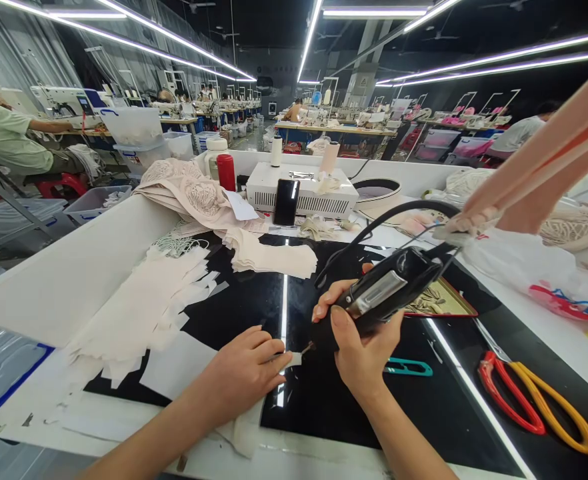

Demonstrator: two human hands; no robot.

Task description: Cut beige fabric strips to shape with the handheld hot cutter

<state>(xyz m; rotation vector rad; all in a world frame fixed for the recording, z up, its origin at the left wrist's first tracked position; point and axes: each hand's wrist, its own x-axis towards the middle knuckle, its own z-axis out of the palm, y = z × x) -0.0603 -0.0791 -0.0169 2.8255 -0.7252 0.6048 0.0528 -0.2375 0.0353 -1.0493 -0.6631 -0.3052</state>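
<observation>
My right hand (pixel 369 353) is wrapped round a black corded hand tool (pixel 381 290) with a silvery plate on its side. The tool slants down to the left, and its narrow metal tip (pixel 310 347) lies close to a small white strip (pixel 295 359). My left hand (pixel 247 367) pinches that strip low over the glossy black work surface (pixel 314 407); whether tip and strip touch, I cannot tell. Left of my left hand lies a fanned heap of pale fabric pieces (pixel 129 310). Beyond the hands is a neat stack of cream pieces (pixel 274 257).
Red-and-yellow-handled scissors (pixel 537 400) and teal thread snips (pixel 408 367) lie to the right. A tray (pixel 467 307) sits behind the tool. At the back stand a phone (pixel 287 202), a white metal box (pixel 304 187) and a red bottle (pixel 226 171). A co-worker (pixel 9 133) sits far left.
</observation>
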